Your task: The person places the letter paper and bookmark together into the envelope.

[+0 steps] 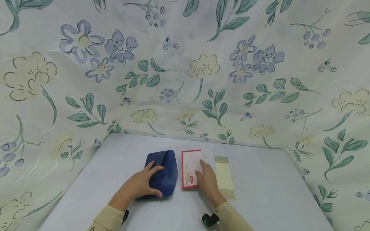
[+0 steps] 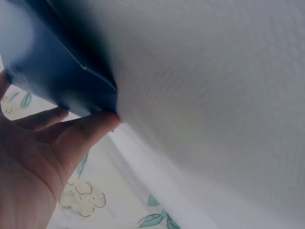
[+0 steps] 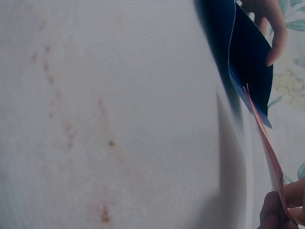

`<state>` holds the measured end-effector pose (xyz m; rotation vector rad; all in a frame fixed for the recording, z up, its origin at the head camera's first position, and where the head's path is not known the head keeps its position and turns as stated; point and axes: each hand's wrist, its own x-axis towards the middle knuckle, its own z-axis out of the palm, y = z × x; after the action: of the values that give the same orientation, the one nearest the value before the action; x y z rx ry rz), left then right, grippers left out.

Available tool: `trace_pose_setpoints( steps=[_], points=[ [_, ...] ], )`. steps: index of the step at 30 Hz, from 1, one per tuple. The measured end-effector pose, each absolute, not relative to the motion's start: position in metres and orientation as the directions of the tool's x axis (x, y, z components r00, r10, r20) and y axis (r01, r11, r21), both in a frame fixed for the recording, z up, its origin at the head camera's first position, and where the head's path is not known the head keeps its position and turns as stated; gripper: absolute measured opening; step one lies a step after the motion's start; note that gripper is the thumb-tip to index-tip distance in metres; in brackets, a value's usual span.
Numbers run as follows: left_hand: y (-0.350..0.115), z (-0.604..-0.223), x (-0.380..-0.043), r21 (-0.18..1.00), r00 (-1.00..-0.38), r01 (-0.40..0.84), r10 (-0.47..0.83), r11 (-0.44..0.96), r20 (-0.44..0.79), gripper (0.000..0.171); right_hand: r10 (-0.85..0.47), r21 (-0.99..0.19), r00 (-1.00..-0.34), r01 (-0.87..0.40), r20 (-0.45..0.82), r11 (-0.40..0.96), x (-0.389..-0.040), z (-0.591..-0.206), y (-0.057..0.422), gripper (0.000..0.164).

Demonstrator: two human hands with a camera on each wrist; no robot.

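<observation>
A dark blue envelope [image 1: 171, 173] lies left of centre in the head view, its pointed flap opened toward the right. My left hand [image 1: 140, 184] grips it, thumb at the near edge and fingers spread over the upper part; the left wrist view shows the thumb against a corner of the envelope [image 2: 52, 67]. Just right of it is a white card with a red border [image 1: 191, 162], printed with a small picture. My right hand [image 1: 209, 183] pinches this card by its right side. In the right wrist view the card [image 3: 268, 143] appears edge-on, its far end near the envelope's opening.
A cream strip with glittery gold ends [image 1: 224, 176] lies right of the right hand. Black wrist devices [image 1: 210, 220] show at the sleeves. The white table [image 1: 260, 192] backs onto a flower-patterned cloth [image 1: 185, 80], which also hangs at both sides.
</observation>
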<state>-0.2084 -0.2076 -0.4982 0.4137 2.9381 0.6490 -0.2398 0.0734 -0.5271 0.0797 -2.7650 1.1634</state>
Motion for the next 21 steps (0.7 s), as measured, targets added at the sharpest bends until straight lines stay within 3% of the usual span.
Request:
trace_pose_setpoints(
  steps=[21],
  points=[
    [-0.2077, -0.499, -0.2092, 0.427, -0.959, 0.24, 0.282, 0.872, -0.037, 0.106, 0.009, -0.72, -0.989, -0.102, 0.149, 0.686, -0.2388, -0.5244, 0.0676, 0.053]
  ],
)
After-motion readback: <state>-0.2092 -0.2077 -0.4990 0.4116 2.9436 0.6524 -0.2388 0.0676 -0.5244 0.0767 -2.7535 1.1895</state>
